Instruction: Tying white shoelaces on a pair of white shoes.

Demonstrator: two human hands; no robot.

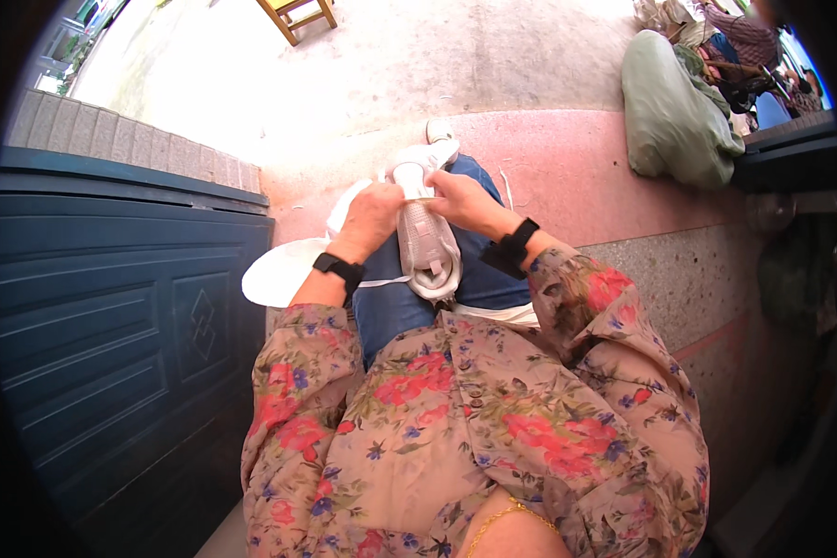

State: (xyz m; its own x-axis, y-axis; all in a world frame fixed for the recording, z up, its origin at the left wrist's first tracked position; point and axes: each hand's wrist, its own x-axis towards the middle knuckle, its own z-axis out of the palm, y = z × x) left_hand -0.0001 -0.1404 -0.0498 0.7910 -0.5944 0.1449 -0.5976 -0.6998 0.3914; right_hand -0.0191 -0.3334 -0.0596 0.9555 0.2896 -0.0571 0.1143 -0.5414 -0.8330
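A pale pink and white sneaker lies lengthwise on my lap, its opening toward my body. My left hand is closed at its left side, the fingertips pinching the end of a thin pale lace-like strip that runs across the shoe. Opposite it, my right hand pinches the strip's other end. Just beyond my hands lies a white shoe part, which may be the tongue or toe. A loose white cord lies by my right knee. Fingertip detail is too small to make out.
On my left, a white rounded item rests by my leg, near a dark blue panelled door. A large pale green sack stands at the far right, with people and bundles behind it. A wooden stool is far ahead.
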